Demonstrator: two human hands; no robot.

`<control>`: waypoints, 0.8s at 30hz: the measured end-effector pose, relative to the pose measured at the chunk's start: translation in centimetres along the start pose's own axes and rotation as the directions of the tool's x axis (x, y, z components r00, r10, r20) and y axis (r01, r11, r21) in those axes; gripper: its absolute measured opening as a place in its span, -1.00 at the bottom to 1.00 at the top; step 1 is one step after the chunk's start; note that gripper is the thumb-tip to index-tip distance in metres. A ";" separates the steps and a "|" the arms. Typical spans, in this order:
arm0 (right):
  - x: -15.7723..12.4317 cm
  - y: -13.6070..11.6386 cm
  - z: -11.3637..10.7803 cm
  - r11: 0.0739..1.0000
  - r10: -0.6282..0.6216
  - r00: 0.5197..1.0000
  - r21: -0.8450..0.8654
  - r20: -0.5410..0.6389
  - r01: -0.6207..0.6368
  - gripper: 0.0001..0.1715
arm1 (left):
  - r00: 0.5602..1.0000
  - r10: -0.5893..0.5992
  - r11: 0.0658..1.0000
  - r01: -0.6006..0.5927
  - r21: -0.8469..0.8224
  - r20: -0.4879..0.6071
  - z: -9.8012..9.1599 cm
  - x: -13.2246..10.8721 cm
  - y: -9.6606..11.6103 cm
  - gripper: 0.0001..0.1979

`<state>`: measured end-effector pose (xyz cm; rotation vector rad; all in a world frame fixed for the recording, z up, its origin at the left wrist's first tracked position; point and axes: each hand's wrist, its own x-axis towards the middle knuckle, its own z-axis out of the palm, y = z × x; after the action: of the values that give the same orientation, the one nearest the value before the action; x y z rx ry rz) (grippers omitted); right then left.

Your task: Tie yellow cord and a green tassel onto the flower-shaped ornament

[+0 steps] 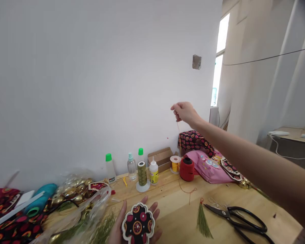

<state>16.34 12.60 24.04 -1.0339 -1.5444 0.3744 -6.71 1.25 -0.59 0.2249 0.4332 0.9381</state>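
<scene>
My left hand (117, 227) is low at the front, palm up, holding a scallop-edged fabric ornament (138, 226) with dark floral cloth and a pale rim. Its fingers spread out behind the ornament. Raised in front of the wall, my right hand (184, 111) is closed in a pinch. A thin pale thread (178, 126) hangs below those fingers; where its lower end runs I cannot make out. To the right of the ornament, a green tassel (202, 220) with a red top lies on the table, close to black-handled scissors (228, 215).
Along the wall stand a green thread cone (142, 174), a glue bottle (154, 173), a spray bottle (131, 167), a cardboard box (164, 161), a yellow thread spool (175, 165) and a red thread cone (186, 169). Gold bells (78, 196) and plastic wrap lie left; a pink bag (205, 167) sits right.
</scene>
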 end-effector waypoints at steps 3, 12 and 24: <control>2.6 -2.1 -1.6 1.000 0.011 0.996 0.000 -0.089 -0.011 -0.79 | 1.000 -0.006 1.000 0.006 0.014 0.009 0.0 0.0 0.0 -0.63; 6.6 -6.6 -0.7 0.966 -0.254 0.946 -0.108 -0.202 0.236 -0.75 | 0.999 0.030 1.000 -0.030 0.006 0.014 0.0 -0.3 -0.2 -0.62; 9.0 -15.6 -2.6 0.813 -0.576 0.730 -0.169 -0.368 0.557 -0.77 | 0.999 0.036 0.999 -0.036 -0.009 -0.031 0.6 -0.7 -0.2 -0.55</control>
<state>13.20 10.09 41.77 -0.5681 -1.4033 -0.2992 -6.61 0.55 0.05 0.2101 0.4540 0.9794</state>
